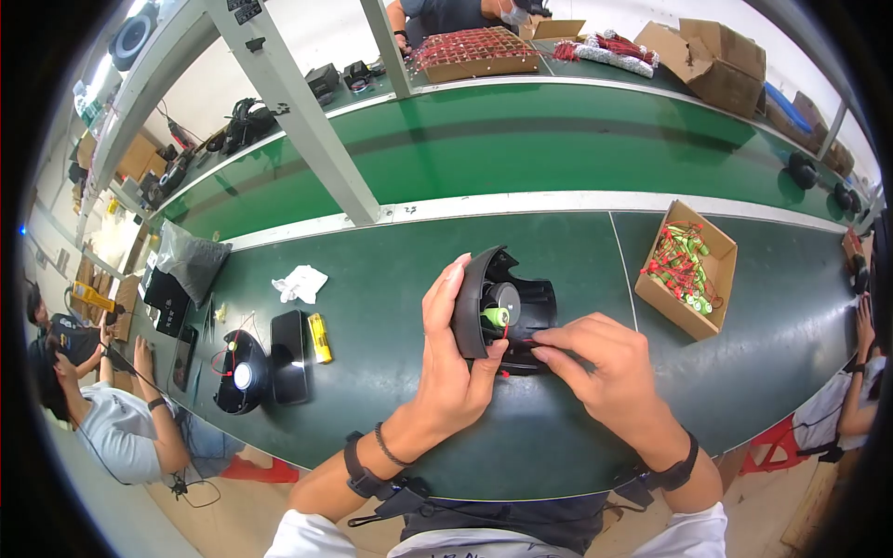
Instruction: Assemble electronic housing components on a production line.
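Note:
My left hand (445,349) is wrapped round a black plastic housing (471,302), holding it tilted above the green bench. Inside the housing sit a round grey part (505,298) and a green battery (495,317) with a red wire. At the housing's right side my right hand (595,358) pinches with thumb and forefinger; a bit of red wire (530,340) shows at those fingertips. A small red connector (504,374) hangs below the housing, near my left thumb.
A cardboard box (705,321) of green batteries with red wires stands right. Leftward lie a yellow battery (319,338), a black phone (289,357), another black housing (244,377), crumpled tissue (299,284) and a plastic bag (193,260). A metal post (298,112) rises ahead. Other people sit both sides.

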Motion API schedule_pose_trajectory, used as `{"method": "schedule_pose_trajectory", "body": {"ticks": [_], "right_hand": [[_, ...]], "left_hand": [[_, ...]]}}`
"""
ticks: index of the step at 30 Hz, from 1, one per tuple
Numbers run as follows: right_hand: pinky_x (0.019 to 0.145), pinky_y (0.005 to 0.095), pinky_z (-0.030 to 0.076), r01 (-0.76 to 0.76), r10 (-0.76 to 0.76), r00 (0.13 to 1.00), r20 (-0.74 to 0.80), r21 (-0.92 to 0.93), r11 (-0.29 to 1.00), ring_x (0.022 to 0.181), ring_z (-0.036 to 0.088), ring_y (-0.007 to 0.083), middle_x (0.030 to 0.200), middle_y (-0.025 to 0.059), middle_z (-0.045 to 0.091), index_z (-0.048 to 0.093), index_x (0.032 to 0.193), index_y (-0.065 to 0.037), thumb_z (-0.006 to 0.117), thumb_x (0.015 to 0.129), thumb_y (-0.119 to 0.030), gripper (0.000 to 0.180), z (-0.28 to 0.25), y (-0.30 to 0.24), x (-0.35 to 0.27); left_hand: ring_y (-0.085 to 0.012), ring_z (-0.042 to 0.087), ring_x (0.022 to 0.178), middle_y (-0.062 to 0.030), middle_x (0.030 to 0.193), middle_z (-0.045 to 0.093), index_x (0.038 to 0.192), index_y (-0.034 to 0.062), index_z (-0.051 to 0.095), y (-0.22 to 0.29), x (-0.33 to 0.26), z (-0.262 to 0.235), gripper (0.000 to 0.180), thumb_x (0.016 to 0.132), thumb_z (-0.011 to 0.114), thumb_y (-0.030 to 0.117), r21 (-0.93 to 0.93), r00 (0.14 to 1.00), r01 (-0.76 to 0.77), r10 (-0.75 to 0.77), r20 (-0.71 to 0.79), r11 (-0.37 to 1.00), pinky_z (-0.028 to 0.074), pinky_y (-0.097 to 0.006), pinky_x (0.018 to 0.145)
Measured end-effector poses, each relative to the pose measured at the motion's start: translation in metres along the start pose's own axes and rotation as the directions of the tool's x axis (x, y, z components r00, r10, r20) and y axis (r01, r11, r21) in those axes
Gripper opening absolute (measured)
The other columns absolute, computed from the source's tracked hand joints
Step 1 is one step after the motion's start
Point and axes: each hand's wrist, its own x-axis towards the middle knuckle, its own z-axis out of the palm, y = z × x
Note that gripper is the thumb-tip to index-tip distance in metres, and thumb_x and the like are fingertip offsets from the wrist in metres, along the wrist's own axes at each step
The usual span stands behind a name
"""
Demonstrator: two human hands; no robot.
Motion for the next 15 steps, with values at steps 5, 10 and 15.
{"method": "schedule_pose_trajectory", "body": {"ticks": [5, 10, 15], "right_hand": [[0.070, 0.0364, 0.056, 0.012, -0.019, 0.997, -0.075, -0.088, 0.996, 0.078, 0.070, 0.0281, 0.084, 0.0102, 0.074, 0.078, 0.097, -0.003, 0.083, 0.083, -0.006, 0.014, 0.002, -0.006, -0.002], [0.064, 0.0286, 0.057, -0.320, 0.341, 0.938, -0.061, 0.230, 0.919, 0.071, 0.073, 0.0164, 0.082, 0.0099, 0.074, 0.078, 0.095, 0.000, 0.079, 0.088, -0.002, 0.007, 0.006, -0.022, -0.002], [0.064, 0.0249, 0.057, -0.484, 0.566, 0.823, 0.039, 0.570, 0.664, 0.070, 0.072, 0.0119, 0.082, 0.0082, 0.075, 0.074, 0.095, 0.005, 0.076, 0.094, -0.006, 0.011, 0.011, -0.021, -0.008]], "left_hand": [[-0.0410, 0.043, 0.144, -0.0305, 0.159, 0.034, 0.160, -0.0020, 0.018, 0.004, 0.005, -0.003, 0.075, 0.105, 0.062, 0.025, 0.180, 0.988, -0.147, 0.155, -0.030, 0.973, 0.033, -0.049, 0.121], [-0.0439, 0.044, 0.142, -0.0340, 0.157, 0.035, 0.159, -0.0006, 0.021, 0.004, 0.004, 0.001, 0.079, 0.103, 0.066, 0.032, 0.238, 0.975, -0.194, 0.213, -0.057, 0.952, 0.036, -0.051, 0.118], [-0.0484, 0.046, 0.140, -0.0357, 0.157, 0.031, 0.158, 0.0070, 0.026, 0.015, 0.009, 0.003, 0.097, 0.079, 0.082, -0.006, 0.190, 0.958, -0.234, 0.260, -0.123, 0.954, 0.050, -0.051, 0.110]]}}
